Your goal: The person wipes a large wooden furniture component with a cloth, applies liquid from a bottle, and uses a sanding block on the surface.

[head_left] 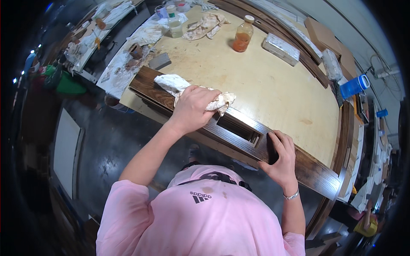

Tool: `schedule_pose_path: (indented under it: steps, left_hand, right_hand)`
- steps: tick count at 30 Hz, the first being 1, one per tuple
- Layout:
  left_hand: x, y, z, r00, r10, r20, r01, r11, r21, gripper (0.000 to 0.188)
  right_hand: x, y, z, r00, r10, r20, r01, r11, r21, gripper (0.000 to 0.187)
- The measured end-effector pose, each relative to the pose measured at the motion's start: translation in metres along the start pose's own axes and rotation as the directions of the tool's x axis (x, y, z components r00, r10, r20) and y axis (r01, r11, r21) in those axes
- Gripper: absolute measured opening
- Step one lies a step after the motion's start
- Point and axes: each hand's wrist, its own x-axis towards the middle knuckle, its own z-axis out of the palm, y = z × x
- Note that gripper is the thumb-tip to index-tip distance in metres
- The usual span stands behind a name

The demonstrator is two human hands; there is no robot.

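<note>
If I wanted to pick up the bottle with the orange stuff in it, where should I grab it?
Probably around the middle of the bottle, not by its pale cap. Come from the near side: it stands upright, it's wider at the middle than at the cap, and a crumpled beige cloth lies to its left, a wrapped block to its right.

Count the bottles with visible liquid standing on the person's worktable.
2: a bottle of orange-brown liquid beyond the hands, and a clear bottle of pale liquid left of a rumpled cloth. Clutter may hide others.
</note>
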Motion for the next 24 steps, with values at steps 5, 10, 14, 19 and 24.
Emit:
schedule_pose_path:
  steps: [5,10,14,19,24]
  left_hand:
    - [0.0,-0.001,0.003,0.998,-0.054,-0.037,0.056,0.997,0.053,0.04]
    - [0.001,-0.005,-0.003,0.959,-0.249,-0.135,0.202,0.937,-0.286,0.037]
    - [-0.018,-0.063,-0.054,0.694,-0.681,-0.234,0.084,0.399,-0.913,0.05]
    - [-0.087,-0.181,-0.156,0.634,-0.752,-0.181,0.11,0.32,-0.941,0.035]
    - [-0.137,-0.313,-0.136,0.624,-0.77,0.129,0.672,0.445,-0.592,0.033]
  right_hand:
    - [0.007,0.001,0.004,1.0,-0.011,0.01,0.011,1.0,0.005,0.088]
    - [0.006,0.0,0.003,0.999,0.023,0.036,-0.021,0.999,-0.038,0.092]
    - [0.011,-0.018,0.004,0.997,0.065,0.029,-0.06,0.987,-0.148,0.094]
    - [0.021,-0.016,0.005,0.984,0.145,0.099,-0.122,0.969,-0.215,0.106]
    - [0.028,-0.028,0.008,0.968,0.223,0.117,-0.193,0.956,-0.222,0.109]
